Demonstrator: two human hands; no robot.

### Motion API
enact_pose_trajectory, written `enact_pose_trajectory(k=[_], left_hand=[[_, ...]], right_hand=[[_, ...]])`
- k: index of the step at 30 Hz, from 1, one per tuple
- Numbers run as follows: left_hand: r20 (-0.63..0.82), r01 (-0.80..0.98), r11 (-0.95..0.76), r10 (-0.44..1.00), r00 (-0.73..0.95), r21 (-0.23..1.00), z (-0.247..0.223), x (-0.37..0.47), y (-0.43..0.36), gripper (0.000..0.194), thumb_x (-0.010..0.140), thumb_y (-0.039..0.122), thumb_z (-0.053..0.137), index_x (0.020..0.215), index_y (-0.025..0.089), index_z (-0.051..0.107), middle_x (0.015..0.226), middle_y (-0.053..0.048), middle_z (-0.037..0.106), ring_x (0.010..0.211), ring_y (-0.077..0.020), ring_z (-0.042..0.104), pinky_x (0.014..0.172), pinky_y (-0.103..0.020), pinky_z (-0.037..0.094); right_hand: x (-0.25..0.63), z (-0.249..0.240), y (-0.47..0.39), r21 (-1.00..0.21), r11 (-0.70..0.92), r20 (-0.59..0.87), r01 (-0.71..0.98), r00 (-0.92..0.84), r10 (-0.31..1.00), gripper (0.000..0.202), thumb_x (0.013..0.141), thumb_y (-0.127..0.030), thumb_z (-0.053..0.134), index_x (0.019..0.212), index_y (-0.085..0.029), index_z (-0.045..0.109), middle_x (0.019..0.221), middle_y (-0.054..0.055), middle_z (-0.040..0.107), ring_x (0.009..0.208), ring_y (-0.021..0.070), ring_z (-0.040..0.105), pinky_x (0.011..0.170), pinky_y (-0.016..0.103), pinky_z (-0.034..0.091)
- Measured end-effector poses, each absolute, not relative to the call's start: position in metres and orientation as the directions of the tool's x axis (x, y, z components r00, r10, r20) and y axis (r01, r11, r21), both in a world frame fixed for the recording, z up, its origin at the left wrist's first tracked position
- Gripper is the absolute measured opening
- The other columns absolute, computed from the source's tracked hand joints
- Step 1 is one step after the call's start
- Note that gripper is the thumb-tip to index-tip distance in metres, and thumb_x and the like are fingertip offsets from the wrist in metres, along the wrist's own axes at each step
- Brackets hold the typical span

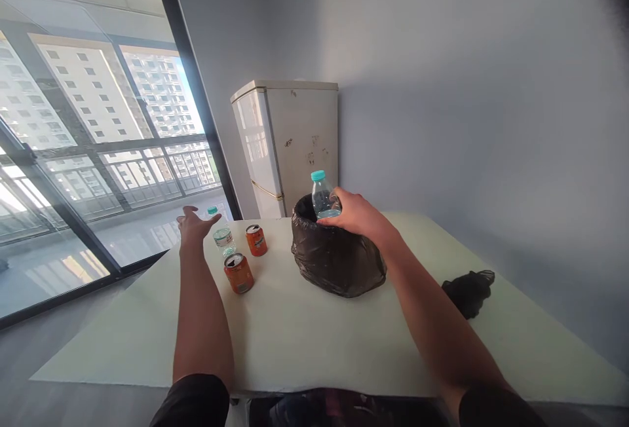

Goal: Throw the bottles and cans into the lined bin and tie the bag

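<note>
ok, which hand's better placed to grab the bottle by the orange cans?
Left, I'd say: the left hand is open right beside that bottle, while the right hand already grips another bottle at the black bag.

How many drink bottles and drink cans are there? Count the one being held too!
Clear plastic bottles: 2 (held bottle in the right hand, other bottle by the left hand)
Orange drink cans: 2 (nearer can, farther can)
Total: 4

There are two bottles (323,196), two cans (238,274), two black bags (339,263).
</note>
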State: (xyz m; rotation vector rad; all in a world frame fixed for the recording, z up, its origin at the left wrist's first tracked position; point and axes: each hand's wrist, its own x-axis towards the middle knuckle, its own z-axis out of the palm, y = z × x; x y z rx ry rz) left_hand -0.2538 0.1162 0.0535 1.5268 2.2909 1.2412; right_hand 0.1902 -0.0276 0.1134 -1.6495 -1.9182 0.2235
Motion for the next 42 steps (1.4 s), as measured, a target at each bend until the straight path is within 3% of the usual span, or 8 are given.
enact_pose_trajectory(k=[3, 5, 15, 23, 27, 32, 37, 42], left_hand=[[0.414, 0.719, 0.04, 0.795, -0.444, 0.693, 0.048, -0.25, 0.117, 0.119, 0.07, 0.062, 0.087, 0.163, 0.02, 0.026, 0.167, -0.032, 0.029, 0.15, -0.0522, 0.042, 0.112, -0.066, 0.046], [0.485, 0.76, -0.072, 0.807, -0.336, 0.646, 0.043, -0.25, 0.12, 0.113, 0.077, 0.06, 0.083, 0.166, 0.023, 0.024, 0.171, -0.028, 0.025, 0.156, -0.0499, 0.033, 0.117, -0.065, 0.042], [0.48, 0.817, -0.072, 0.837, -0.263, 0.572, 0.035, -0.251, 0.128, 0.044, 0.094, 0.038, 0.06, 0.136, 0.025, 0.054, 0.125, -0.012, 0.068, 0.113, -0.0316, 0.07, 0.107, -0.05, 0.051], [0.79, 0.627, -0.483, 0.404, -0.46, 0.612, 0.115, -0.212, 0.068, 0.049, 0.094, 0.039, 0.068, 0.138, 0.022, 0.053, 0.128, -0.007, 0.068, 0.111, -0.0211, 0.074, 0.097, -0.036, 0.061], [0.802, 0.438, -0.677, 0.436, -0.408, 0.591, 0.145, -0.172, 0.028, 0.048, 0.102, 0.042, 0.059, 0.146, 0.03, 0.046, 0.133, -0.006, 0.07, 0.116, -0.0225, 0.075, 0.095, -0.038, 0.065], [0.879, 0.174, -0.861, 0.467, -0.098, 0.477, 0.153, -0.113, -0.011, 0.05, 0.091, 0.05, 0.076, 0.135, 0.033, 0.059, 0.123, -0.006, 0.073, 0.111, -0.0265, 0.078, 0.085, -0.036, 0.068], [0.892, -0.017, -0.899, 0.431, 0.135, 0.437, 0.147, -0.065, -0.033, 0.06, 0.087, 0.054, 0.084, 0.138, 0.033, 0.06, 0.125, -0.007, 0.073, 0.114, -0.0278, 0.076, 0.093, -0.04, 0.066], [0.932, 0.132, -0.925, 0.362, 0.01, 0.357, 0.152, -0.077, -0.026, 0.047, 0.103, 0.065, 0.057, 0.137, 0.033, 0.063, 0.134, -0.008, 0.071, 0.124, -0.0263, 0.071, 0.097, -0.039, 0.062]], right_hand=[[0.19, 0.115, -0.029, -0.505, 0.216, 0.309, 0.836, -0.058, 0.949, 0.057, 0.08, -0.058, 0.083, 0.118, -0.023, 0.059, 0.125, 0.012, 0.074, 0.115, 0.0336, 0.07, 0.088, 0.04, 0.053], [0.19, 0.116, -0.031, -0.515, 0.214, 0.301, 0.83, -0.058, 0.952, 0.058, 0.08, -0.057, 0.084, 0.12, -0.023, 0.059, 0.127, 0.013, 0.074, 0.117, 0.0339, 0.069, 0.09, 0.041, 0.053], [0.19, 0.113, -0.026, -0.562, 0.218, 0.288, 0.798, -0.058, 0.956, 0.068, 0.078, -0.06, 0.087, 0.127, -0.021, 0.062, 0.128, 0.013, 0.075, 0.116, 0.0319, 0.071, 0.094, 0.042, 0.055], [0.182, 0.113, -0.029, -0.607, 0.401, 0.529, 0.687, -0.027, 0.848, 0.045, 0.089, -0.05, 0.08, 0.122, -0.023, 0.066, 0.117, 0.009, 0.077, 0.103, 0.0256, 0.073, 0.093, 0.042, 0.058], [0.165, 0.123, -0.052, -0.48, 0.712, 0.819, 0.513, -0.028, 0.573, 0.035, 0.103, -0.051, 0.062, 0.128, -0.027, 0.063, 0.13, 0.009, 0.073, 0.119, 0.0249, 0.069, 0.11, 0.044, 0.054], [0.145, 0.125, -0.08, -0.286, 0.786, 0.838, 0.549, -0.255, 0.483, 0.08, 0.095, -0.058, 0.072, 0.162, -0.032, 0.038, 0.162, 0.012, 0.05, 0.149, 0.0343, 0.049, 0.121, 0.055, 0.044], [0.138, 0.119, -0.082, -0.166, 0.744, 0.833, 0.647, -0.312, 0.457, 0.071, 0.1, -0.041, 0.067, 0.162, -0.03, 0.036, 0.141, 0.011, 0.065, 0.128, 0.0323, 0.063, 0.115, 0.058, 0.046], [0.148, 0.123, -0.078, -0.231, 0.7, 0.924, 0.676, -0.074, 0.376, 0.072, 0.093, -0.039, 0.076, 0.155, -0.03, 0.042, 0.133, 0.012, 0.068, 0.125, 0.0345, 0.063, 0.106, 0.056, 0.053]])
